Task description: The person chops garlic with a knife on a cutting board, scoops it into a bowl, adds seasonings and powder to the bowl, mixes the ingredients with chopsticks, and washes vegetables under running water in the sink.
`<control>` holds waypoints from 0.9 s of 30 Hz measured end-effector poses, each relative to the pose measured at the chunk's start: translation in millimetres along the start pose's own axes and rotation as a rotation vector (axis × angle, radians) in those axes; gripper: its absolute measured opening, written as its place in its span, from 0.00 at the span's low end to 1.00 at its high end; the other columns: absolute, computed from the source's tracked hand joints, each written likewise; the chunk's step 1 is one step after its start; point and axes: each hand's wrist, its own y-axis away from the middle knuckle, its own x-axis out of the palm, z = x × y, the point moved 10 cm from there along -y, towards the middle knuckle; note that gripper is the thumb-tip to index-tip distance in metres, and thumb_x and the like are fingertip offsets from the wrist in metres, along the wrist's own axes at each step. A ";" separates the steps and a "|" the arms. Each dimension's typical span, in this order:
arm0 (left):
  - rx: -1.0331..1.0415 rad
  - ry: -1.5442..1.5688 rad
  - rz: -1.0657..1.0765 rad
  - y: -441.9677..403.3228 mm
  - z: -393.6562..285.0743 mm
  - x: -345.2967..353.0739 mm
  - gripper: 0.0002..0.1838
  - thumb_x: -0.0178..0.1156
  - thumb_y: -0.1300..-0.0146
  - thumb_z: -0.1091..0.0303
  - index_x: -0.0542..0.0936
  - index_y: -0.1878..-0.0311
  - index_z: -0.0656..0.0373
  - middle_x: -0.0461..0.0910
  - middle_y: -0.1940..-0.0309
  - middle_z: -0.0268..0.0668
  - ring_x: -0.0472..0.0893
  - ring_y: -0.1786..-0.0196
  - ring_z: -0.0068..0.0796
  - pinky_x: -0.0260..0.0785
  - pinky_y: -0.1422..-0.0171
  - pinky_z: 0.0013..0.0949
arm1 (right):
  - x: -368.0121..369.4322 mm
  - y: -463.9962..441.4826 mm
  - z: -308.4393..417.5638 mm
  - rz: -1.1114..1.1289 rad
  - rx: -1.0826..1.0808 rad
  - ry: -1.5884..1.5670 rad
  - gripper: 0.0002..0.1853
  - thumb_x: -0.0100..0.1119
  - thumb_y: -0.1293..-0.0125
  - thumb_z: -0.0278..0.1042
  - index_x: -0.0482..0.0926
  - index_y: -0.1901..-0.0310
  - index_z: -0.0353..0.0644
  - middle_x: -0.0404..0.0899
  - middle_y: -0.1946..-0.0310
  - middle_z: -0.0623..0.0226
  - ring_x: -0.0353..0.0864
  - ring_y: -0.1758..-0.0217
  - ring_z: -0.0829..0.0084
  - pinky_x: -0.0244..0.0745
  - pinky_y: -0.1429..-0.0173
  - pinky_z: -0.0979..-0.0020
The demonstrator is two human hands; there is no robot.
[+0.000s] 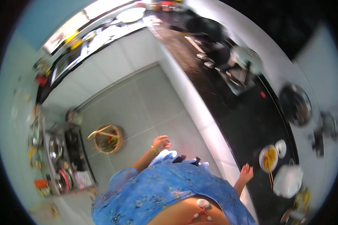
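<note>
My left hand (161, 143), with a yellow bracelet at its wrist, hangs in front of my blue flowered top over the grey floor. Its fingers are loosely bent and apart, with nothing visible in them. At the edge of the black countertop (229, 120) is my right hand (246, 173), fingers loosely extended and holding nothing that I can see. Closest to it is an oval plate (261, 154) of yellow food (269, 159). Chopsticks (271, 179) lean from the plate toward me. Beside the plate are a small white bowl (281, 148) and a white plastic bag (288, 182).
A woven basket (96, 143) with greens inside stands on the floor at left. Beyond it is a rack (47, 157) of kitchenware. Farther along the right counter is a stove (236, 88) with pans. A pale worktop with a sink area runs along the far window.
</note>
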 end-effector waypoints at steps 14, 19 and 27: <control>0.267 0.316 -0.167 4.6 -173.1 -227.0 0.26 0.53 0.50 0.83 0.66 0.44 0.67 0.74 0.57 0.49 0.80 0.56 0.49 0.77 0.51 0.43 | 475.7 64.3 -155.9 0.387 0.620 0.192 0.06 0.58 0.39 0.39 0.77 0.67 0.48 0.79 0.71 0.73 0.80 0.67 0.73 0.74 0.63 0.68; 0.352 0.574 -0.350 -10.5 -196.4 -308.3 0.22 0.56 0.46 0.80 0.67 0.46 0.67 0.76 0.61 0.50 0.81 0.59 0.48 0.78 0.57 0.43 | 663.4 71.3 -230.9 0.486 0.726 0.295 0.06 0.55 0.40 0.34 0.75 0.67 0.41 0.77 0.73 0.67 0.79 0.69 0.67 0.73 0.64 0.65; 0.486 0.936 -0.667 4.1 -232.7 -415.3 0.22 0.53 0.44 0.80 0.64 0.45 0.69 0.76 0.65 0.54 0.81 0.65 0.50 0.76 0.63 0.45 | 1014.7 195.6 -329.9 1.189 0.554 0.266 0.11 0.59 0.41 0.35 0.80 0.65 0.33 0.82 0.68 0.61 0.82 0.64 0.65 0.79 0.59 0.64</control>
